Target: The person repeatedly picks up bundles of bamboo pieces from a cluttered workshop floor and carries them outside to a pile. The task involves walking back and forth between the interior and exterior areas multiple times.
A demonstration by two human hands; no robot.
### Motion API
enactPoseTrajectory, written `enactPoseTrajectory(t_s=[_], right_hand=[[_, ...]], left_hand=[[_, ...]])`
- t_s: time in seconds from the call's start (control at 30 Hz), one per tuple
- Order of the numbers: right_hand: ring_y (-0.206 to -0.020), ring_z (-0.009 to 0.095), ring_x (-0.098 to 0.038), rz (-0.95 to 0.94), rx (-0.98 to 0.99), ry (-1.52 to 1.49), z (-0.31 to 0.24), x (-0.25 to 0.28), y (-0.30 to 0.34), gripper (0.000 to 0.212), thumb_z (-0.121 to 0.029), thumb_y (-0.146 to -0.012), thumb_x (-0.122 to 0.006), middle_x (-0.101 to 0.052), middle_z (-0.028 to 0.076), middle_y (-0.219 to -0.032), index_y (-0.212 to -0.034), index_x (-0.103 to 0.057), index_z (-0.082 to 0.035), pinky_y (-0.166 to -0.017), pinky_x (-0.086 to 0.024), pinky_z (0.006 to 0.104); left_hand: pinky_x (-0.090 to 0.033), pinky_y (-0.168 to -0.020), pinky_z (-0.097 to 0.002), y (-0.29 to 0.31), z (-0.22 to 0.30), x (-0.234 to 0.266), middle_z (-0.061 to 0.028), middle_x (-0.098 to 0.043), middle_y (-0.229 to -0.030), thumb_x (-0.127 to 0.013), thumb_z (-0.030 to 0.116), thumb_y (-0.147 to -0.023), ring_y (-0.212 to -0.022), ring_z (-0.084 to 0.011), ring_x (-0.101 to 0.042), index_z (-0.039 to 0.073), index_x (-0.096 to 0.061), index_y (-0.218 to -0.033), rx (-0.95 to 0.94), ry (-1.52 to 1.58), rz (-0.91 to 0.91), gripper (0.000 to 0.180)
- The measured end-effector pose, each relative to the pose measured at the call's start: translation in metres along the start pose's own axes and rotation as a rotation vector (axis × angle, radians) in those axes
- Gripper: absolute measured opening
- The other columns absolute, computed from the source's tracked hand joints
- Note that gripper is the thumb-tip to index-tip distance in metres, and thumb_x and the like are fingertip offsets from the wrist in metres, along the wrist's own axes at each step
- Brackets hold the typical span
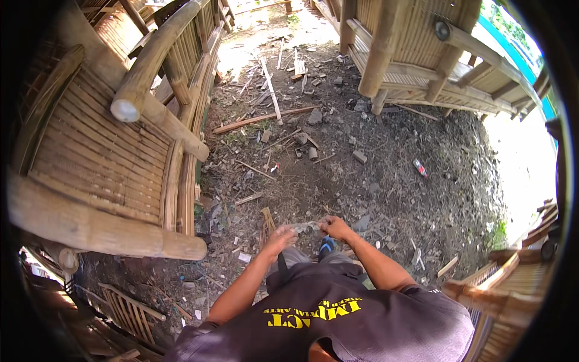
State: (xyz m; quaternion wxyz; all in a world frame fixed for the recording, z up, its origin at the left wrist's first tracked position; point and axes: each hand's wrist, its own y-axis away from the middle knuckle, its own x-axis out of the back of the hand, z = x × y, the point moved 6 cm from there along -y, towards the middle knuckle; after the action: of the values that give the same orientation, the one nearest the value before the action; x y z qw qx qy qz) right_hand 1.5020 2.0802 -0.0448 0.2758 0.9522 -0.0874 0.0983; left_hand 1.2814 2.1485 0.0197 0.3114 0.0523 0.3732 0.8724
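Bare dirt ground [386, 175] — strewn with bamboo offcuts [260, 119] (long and short) — and stones [360, 157].

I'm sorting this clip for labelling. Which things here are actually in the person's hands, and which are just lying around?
In hand:
- pale crumpled piece, stretched between left hand and right hand; what it is made of is unclear

Lying about:
- bamboo chair on the left
- bamboo bench at upper right
- wood offcuts on the dirt

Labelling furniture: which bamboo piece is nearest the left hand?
The bamboo chair at the person's left, its thick armrest pole beside the left hand; the other pieces stand farther off.
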Motion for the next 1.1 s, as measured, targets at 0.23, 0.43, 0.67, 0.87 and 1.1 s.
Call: enactPoseTrajectory(t_s=[0.23, 0.43, 0.67, 0.87, 1.1], right_hand=[[-0.075, 0.012, -0.062, -0.124, 0.118, 0.055, -0.146, 0.099, -0.235, 0.027, -0.024, -0.094, -0.063, -0.066, 0.004, -0.085, -0.103, -0.065, 0.001, -0.069, -0.049, 0.0287], [-0.081, 0.014, -0.063, -0.185, 0.019, 0.177, -0.248, 0.167, -0.439, 0.034, -0.031, -0.094, -0.061, -0.069, 0.008, -0.094, -0.112, -0.065, -0.003, -0.070, -0.050, 0.0317], [-0.078, 0.012, -0.062, -0.128, -0.001, -0.064, -0.381, 0.269, -0.631, 0.029, -0.024, -0.095, -0.062, -0.068, 0.007, -0.090, -0.111, -0.063, 0.000, -0.070, -0.050, 0.0278], [-0.074, 0.011, -0.062, -0.108, -0.105, -0.114, -0.458, 0.342, -0.848, 0.030, -0.025, -0.096, -0.060, -0.067, 0.006, -0.091, -0.113, -0.062, -0.001, -0.063, -0.047, 0.0253], [-0.065, 0.010, -0.059, -0.158, -0.101, -0.185, -0.589, 0.431, -1.171, 0.024, -0.024, -0.094, -0.063, -0.066, 0.006, -0.081, -0.102, -0.064, -0.001, -0.057, -0.047, 0.0248]], left_hand=[[-0.043, -0.089, -0.0361, -0.181, 0.134, 0.033, -0.0036, -0.065, -0.113, -0.055, 0.032, -0.097, -0.104, -0.0182, -0.062, 0.012, -0.051, -0.128, 0.017, 0.255, 0.141, 0.037], [-0.046, -0.070, -0.0253, -0.375, 0.290, 0.099, -0.0017, -0.066, -0.105, -0.057, 0.030, -0.096, -0.092, -0.0124, -0.062, 0.011, -0.053, -0.123, 0.066, 0.363, 0.101, 0.033], [-0.047, -0.077, -0.0298, -0.550, 0.559, 0.131, -0.0017, -0.066, -0.107, -0.055, 0.027, -0.098, -0.092, -0.0131, -0.061, 0.009, -0.054, -0.125, -0.173, 0.089, -0.016, 0.032], [-0.045, -0.082, -0.0297, -0.711, 0.719, 0.162, -0.0030, -0.065, -0.114, -0.055, 0.029, -0.099, -0.100, -0.0123, -0.060, 0.009, -0.052, -0.129, -0.117, 0.121, -0.021, 0.036], [-0.045, -0.084, -0.0337, -0.957, 0.909, 0.233, -0.0040, -0.065, -0.116, -0.056, 0.029, -0.097, -0.105, -0.0163, -0.061, 0.012, -0.053, -0.130, -0.128, 0.161, 0.139, 0.037]])
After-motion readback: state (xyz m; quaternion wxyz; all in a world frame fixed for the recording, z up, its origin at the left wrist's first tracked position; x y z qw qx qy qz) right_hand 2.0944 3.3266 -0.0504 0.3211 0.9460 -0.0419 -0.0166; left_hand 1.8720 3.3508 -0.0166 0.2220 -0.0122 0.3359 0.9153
